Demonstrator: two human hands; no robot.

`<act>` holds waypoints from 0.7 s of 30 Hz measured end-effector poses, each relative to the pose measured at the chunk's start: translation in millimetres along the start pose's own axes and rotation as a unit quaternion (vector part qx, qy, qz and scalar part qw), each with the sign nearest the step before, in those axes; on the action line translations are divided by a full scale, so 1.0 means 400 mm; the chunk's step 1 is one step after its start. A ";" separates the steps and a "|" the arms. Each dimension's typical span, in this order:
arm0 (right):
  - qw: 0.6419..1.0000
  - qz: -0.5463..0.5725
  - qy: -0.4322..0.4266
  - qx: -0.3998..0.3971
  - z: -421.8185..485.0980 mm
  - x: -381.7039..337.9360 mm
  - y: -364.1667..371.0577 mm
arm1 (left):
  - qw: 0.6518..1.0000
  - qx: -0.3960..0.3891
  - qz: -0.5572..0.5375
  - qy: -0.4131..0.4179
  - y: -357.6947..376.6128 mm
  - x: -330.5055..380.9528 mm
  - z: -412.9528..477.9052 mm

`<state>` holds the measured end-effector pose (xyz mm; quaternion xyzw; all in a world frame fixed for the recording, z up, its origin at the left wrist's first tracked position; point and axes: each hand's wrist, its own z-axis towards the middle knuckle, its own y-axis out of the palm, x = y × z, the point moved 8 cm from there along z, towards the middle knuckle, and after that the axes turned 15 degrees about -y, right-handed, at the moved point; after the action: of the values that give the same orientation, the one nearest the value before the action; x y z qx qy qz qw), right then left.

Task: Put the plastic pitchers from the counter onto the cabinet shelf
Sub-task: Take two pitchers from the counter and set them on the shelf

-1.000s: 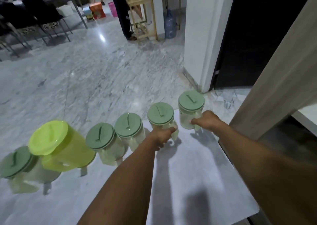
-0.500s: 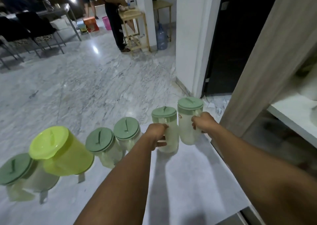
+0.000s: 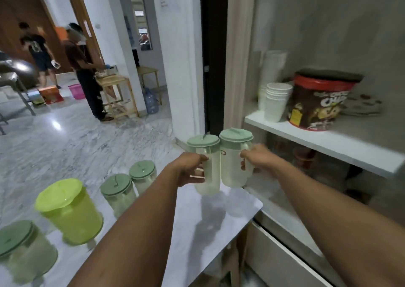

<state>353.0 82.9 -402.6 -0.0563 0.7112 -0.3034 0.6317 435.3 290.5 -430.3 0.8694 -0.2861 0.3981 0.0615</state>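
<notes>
Both clear plastic pitchers with pale green lids look empty, so they should be light, stiff and a little slick, best carried by the moulded side handles: the left hand (image 3: 190, 169) is clenched on the left pitcher's (image 3: 207, 164) handle and the right hand (image 3: 255, 158) on the right pitcher's (image 3: 235, 158). A second ago both stood on the tabletop (image 3: 210, 227); now they hang touching above its far corner, beside the cabinet shelf (image 3: 324, 145), and four pitchers remain.

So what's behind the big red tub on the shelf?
Behind the red tub sits a stack of plates, partly hidden by it. White cups stand beside it. Anything directly behind is covered.
</notes>
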 end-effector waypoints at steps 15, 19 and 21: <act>0.992 -0.005 0.128 0.021 -0.819 0.008 -0.804 | 0.907 -0.270 0.317 0.055 0.699 0.158 -0.541; 0.979 -0.016 0.168 0.111 -1.042 0.054 -1.051 | 0.864 -0.340 0.364 0.079 0.977 0.194 -0.680; 0.972 -0.013 0.165 0.168 -1.139 0.080 -1.169 | 0.857 -0.364 0.352 0.098 1.121 0.208 -0.744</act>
<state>-219.7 -146.3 -187.1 0.0921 0.7437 -0.4319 0.5019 38.0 -19.0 -222.8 0.5827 -0.6901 0.3440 0.2568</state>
